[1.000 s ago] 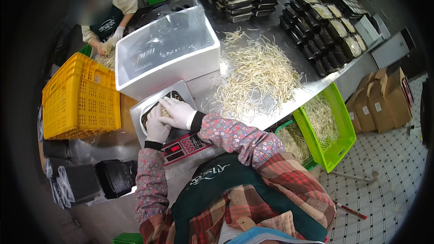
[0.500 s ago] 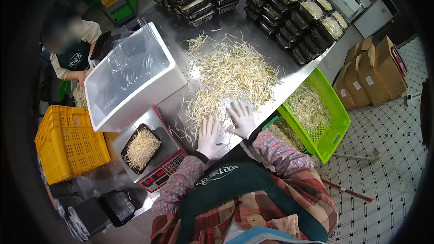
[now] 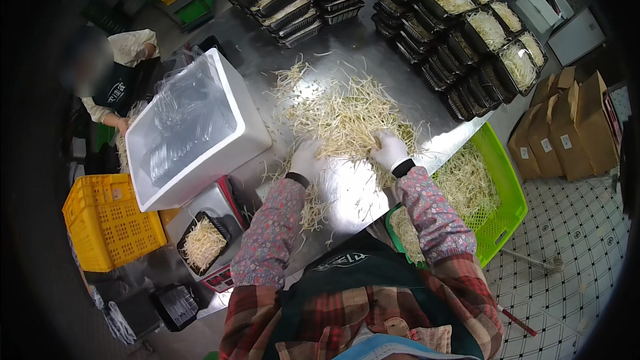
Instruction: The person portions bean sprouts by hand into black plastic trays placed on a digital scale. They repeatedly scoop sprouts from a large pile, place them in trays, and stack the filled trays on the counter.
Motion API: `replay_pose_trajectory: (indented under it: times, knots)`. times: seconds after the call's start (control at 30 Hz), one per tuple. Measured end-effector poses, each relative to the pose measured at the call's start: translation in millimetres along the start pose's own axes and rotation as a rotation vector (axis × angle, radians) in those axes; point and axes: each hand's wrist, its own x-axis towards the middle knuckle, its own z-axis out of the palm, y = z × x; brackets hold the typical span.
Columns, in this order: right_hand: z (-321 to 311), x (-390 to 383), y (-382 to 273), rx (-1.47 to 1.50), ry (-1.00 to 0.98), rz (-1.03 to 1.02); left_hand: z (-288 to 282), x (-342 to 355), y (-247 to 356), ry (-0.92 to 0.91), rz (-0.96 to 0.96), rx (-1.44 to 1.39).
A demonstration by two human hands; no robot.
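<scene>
Both my hands wear white gloves and are at the near side of a loose pile of pale bean sprouts on the metal table. My left hand has its fingers curled in at the pile's left edge. At the right edge, my right hand is closed around sprouts, fingertips partly hidden among them. Between my forearms is a patch of shiny bare metal with a few strands. To the left, a black tray of sprouts rests on a red-edged scale, partly covered by my left sleeve.
A white foam box holds clear plastic lids. Filled black trays are stacked along the far side. A green crate of sprouts stands right, a yellow crate left. Another person works at the far left.
My hands have moved forward from flat, spread fingers at the near edge to curled fingers in the sprouts. The pile's near part has shifted away, baring metal. The view has shifted slightly.
</scene>
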Motion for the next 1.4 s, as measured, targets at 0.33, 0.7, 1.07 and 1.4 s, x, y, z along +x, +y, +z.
replay_pose_trajectory:
  times: [0.33, 0.7, 1.07, 1.4]
  knots:
    - [-5, 73, -18, -0.172, -0.294, -0.166, -10, 27, -7, -0.051, -0.110, -0.008]
    - [19, 14, -31, -0.213, -0.368, -0.514, -33, -135, 39, -0.006, -0.079, 0.034]
    - [17, 143, -52, -0.161, -0.455, -0.246, -34, -202, 58, 0.117, -0.364, 0.041]
    - [39, 1, -94, -0.030, -0.522, -0.513, -21, -190, 32, 0.119, -0.356, 0.002]
